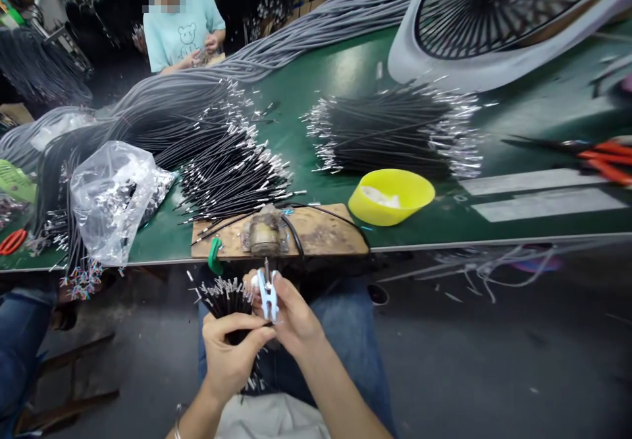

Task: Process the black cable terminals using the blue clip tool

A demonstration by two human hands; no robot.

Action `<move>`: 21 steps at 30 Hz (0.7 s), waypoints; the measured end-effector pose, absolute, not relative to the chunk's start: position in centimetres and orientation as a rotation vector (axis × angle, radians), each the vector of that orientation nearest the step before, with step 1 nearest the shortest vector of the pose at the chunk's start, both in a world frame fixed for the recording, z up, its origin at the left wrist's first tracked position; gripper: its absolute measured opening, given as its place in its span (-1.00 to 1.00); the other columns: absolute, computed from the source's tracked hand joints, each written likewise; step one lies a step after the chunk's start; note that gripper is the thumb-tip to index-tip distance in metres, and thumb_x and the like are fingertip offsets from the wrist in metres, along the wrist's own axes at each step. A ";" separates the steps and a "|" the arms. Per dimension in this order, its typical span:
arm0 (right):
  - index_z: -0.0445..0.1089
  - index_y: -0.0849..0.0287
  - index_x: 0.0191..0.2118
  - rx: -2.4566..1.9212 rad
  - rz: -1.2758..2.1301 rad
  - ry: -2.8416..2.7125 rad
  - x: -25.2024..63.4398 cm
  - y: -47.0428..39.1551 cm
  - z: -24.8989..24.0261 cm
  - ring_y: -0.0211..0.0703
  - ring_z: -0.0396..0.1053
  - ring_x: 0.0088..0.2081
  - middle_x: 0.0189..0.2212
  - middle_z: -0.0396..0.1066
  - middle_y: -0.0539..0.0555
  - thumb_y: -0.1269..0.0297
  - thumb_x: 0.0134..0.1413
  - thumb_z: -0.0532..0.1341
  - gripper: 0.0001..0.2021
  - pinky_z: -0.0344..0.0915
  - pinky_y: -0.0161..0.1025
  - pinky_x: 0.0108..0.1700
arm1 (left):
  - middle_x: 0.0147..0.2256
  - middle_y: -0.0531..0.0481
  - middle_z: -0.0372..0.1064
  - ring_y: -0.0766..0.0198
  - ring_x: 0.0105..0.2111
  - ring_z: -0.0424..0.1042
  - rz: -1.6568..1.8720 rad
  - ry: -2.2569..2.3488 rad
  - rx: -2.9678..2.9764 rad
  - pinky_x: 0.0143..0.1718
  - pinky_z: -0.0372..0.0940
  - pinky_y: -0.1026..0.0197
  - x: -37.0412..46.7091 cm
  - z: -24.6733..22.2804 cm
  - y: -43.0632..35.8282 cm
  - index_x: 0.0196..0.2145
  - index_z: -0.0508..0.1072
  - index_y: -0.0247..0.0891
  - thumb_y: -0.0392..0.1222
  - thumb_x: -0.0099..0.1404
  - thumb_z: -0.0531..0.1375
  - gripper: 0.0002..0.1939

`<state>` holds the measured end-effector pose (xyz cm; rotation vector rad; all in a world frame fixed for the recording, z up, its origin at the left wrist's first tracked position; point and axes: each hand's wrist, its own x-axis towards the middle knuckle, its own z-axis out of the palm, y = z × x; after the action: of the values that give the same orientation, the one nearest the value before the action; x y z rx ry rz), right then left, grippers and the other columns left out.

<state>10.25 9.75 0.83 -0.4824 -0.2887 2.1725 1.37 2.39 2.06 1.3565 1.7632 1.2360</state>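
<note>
At the bottom center of the frame, a worker's right hand (299, 320) pinches a pale blue plastic clip (270, 309) between thumb and fingers, beneath a slim metal tip (267, 266). The thumb and forefinger of the left hand (230, 353) nearly meet at the clip's lower end; whether they grip anything cannot be told. A bundle of black, silver-tipped cables (222, 299) rises beside the clip, behind the left hand. Just above, a grimy cylindrical metal fixture (265, 232) sits on a worn wooden board (328, 232) at the edge of a green table (340, 64). A yellow plastic bowl (380, 214) stands right of center, below a loose pile of black cables (385, 133). At upper left, a person in a light blue T-shirt (170, 37) handles small items.
</note>
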 end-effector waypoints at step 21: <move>0.31 0.11 0.10 -0.622 1.826 -1.544 10.9 3.0 -2.0 0.19 0.27 0.08 0.05 0.35 0.21 0.33 -0.29 0.36 -0.32 0.10 0.09 0.15 | -0.49 0.20 0.56 0.14 -0.43 0.56 1.423 1.897 1.106 -0.24 0.44 0.12 0.4 1.5 0.5 -0.51 0.59 0.01 -0.20 0.08 0.24 -0.88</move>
<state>10.87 2.99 -1.99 -0.6221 -1.5437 1.8256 0.40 0.49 1.46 1.1063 1.8969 1.4227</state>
